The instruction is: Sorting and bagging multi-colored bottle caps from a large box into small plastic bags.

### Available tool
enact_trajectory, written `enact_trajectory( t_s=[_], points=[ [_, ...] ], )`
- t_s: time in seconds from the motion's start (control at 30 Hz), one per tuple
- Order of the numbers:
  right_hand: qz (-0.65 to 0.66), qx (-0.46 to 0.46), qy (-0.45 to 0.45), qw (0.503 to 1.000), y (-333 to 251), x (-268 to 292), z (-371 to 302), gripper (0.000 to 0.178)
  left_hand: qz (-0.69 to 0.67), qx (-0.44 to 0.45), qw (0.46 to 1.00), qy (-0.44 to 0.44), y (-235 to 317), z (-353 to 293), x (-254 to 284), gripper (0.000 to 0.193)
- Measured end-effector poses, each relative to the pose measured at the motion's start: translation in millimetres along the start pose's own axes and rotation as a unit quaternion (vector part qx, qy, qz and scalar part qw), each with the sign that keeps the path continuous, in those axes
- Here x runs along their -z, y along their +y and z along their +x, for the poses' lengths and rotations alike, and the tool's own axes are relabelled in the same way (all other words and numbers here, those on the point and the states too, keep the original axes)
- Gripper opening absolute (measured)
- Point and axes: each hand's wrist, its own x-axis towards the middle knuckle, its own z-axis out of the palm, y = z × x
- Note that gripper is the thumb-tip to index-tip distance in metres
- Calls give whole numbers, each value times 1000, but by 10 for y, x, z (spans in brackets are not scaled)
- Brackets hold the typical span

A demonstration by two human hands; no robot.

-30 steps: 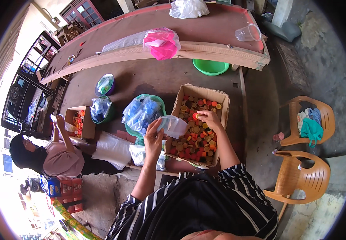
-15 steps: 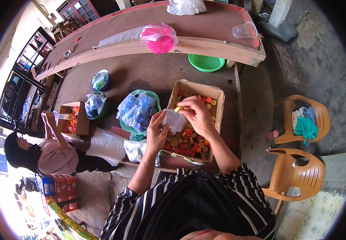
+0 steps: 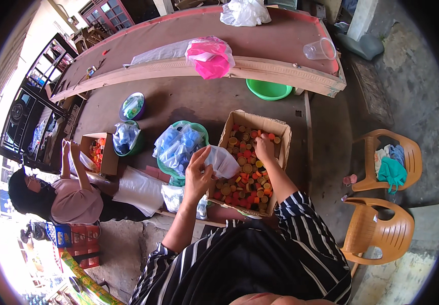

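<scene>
Left hand [image 3: 198, 178] is closed on a clear plastic bag [image 3: 223, 162], which is held above the left side of a cardboard box [image 3: 265, 124]. Among the loose bottle caps [image 3: 250, 190] in that box, the right hand [image 3: 265, 149] is placed; whether a cap is gripped cannot be told. By the near right corner of the bench [image 3: 173, 99], the box is set. Left of it, a green basin [image 3: 206, 133] is filled with bagged blue items [image 3: 176, 145]. Beyond, over the near edge of a raised shelf [image 3: 163, 35], a pink bag [image 3: 210, 57] is draped.
</scene>
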Motion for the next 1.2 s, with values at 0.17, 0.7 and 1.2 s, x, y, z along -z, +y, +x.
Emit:
enact_trajectory(
  t_s=[0.17,0.7,1.2],
  points=[
    [6,-16,-28,999,-19,70,71,14,-37,3,999,-23,84,56,-73,52],
    [374,86,-80,920,-598,1073,331,22,-43,-15,998,-54,65,213,-252,52],
    [249,47,-39,967,-200,417,276,17,-43,16,998,-50,155,153,-164,52]
  ],
)
